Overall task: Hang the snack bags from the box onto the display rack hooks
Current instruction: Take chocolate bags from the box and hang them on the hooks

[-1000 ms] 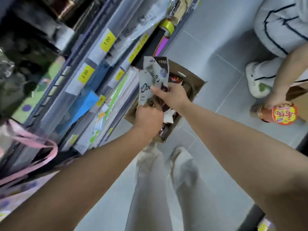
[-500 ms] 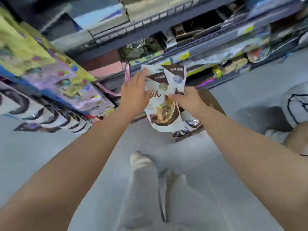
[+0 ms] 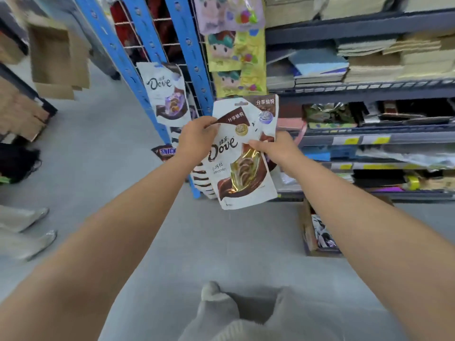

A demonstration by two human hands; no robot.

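- Your left hand (image 3: 197,139) pinches the top left edge of the front Dove bag (image 3: 242,168); your right hand (image 3: 275,148) grips its right edge plus a second bag behind.
- Bags are held just right of the blue display rack (image 3: 189,57), where another Dove bag (image 3: 167,94) hangs.
- Box (image 3: 309,232) is on the floor under your right forearm; grey floor (image 3: 98,156) is open to the left.

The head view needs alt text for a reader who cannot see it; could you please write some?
Two bare hands, left hand and right hand, hold Dove bags before a blue rack where another Dove bag hangs. A box with more bags sits on the floor at right.
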